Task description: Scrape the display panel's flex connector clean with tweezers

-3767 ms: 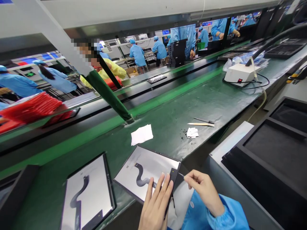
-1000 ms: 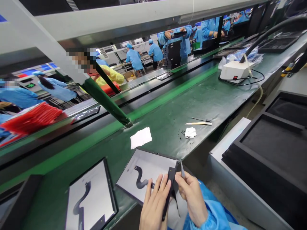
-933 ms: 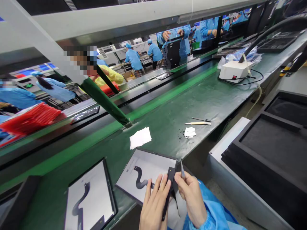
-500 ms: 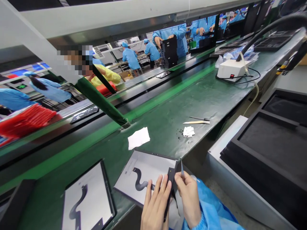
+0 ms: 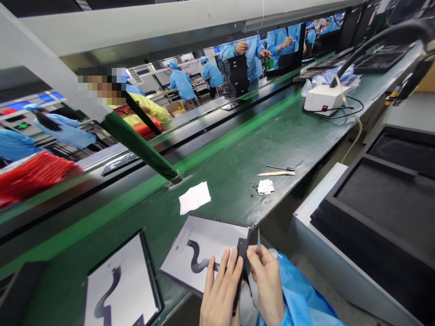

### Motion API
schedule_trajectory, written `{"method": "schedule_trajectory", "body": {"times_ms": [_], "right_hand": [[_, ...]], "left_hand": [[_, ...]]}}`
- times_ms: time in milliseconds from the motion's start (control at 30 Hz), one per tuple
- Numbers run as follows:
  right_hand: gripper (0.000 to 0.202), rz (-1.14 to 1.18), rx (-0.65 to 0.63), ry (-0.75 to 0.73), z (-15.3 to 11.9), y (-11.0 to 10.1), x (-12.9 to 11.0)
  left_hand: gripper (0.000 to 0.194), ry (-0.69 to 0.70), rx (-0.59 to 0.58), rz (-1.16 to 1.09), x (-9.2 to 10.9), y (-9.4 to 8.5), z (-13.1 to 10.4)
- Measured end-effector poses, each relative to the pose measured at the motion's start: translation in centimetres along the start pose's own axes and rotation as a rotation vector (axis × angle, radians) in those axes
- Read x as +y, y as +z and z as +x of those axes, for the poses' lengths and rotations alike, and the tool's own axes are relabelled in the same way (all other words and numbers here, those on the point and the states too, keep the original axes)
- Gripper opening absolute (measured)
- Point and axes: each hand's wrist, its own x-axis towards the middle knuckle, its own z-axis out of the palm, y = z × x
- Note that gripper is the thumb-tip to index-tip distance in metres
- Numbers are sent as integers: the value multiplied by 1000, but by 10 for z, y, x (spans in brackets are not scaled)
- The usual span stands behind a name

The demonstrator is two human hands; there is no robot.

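Head view, now:

1. The left hand (image 5: 219,292) lies over a thin, rectangular, silver-backed panel with a black edge (image 5: 214,231). Its fingers are straight and slightly apart on the surface; the thumb is hidden, so whether it clamps the panel from below cannot be told.

2. That panel sits at the near edge of the green-topped table (image 5: 231,181), partly overhanging it, its curved black ribbon cable (image 5: 195,260) facing up.

3. The right hand (image 5: 270,287) has thumb and forefinger together, pinching a slim, pointed, greyish tool (image 5: 259,240) just beside the panel's black edge.

4. Compared with the earliest view, the right hand has moved in closer to the panel, and the tool, which pointed across at the edge, has swung round to point upward. The left hand has kept its place.

5. For the work in hand, this reads as a change of tool angle while the left hand steadies the panel; tip contact cannot be made out.

6. A second silver-backed panel (image 5: 131,276) lies to the left, apart from the first. Beyond the held one are a flat white sheet (image 5: 195,198) and a small folded white wad (image 5: 265,186).
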Motion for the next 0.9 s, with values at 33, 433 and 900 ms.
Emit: {"method": "schedule_trajectory", "body": {"times_ms": [33, 433, 900], "right_hand": [[32, 7, 2, 7, 0, 1, 0], [31, 44, 51, 68, 3, 10, 1], [31, 23, 71, 51, 5, 12, 0]], "left_hand": [[62, -1, 4, -1, 0, 0, 0], [62, 4, -11, -21, 0, -2, 2], [63, -7, 13, -15, 0, -1, 2]]}}
